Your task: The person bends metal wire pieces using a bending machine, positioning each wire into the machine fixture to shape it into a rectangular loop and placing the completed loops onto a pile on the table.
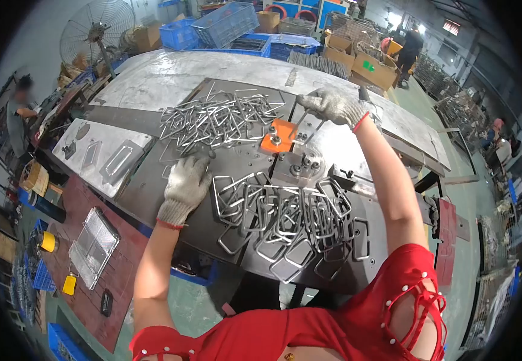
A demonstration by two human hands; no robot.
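No readable text, label, brand, number or sign on anything in view.

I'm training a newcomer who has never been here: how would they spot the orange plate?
On the big metal workbench, find the farther heap of bent metal pieces. Beside its right end, below and left of the right gloved hand in view, lies a small plate with bolt-like metal fittings. Its bright orange sets it apart from the grey metal around it.

I wear greyish-white knitted gloves (187,183) with narrow red edging (171,225), and a bright red short-sleeved top (327,328) with thin crossed red laces (430,299) and small round white beads (405,288).
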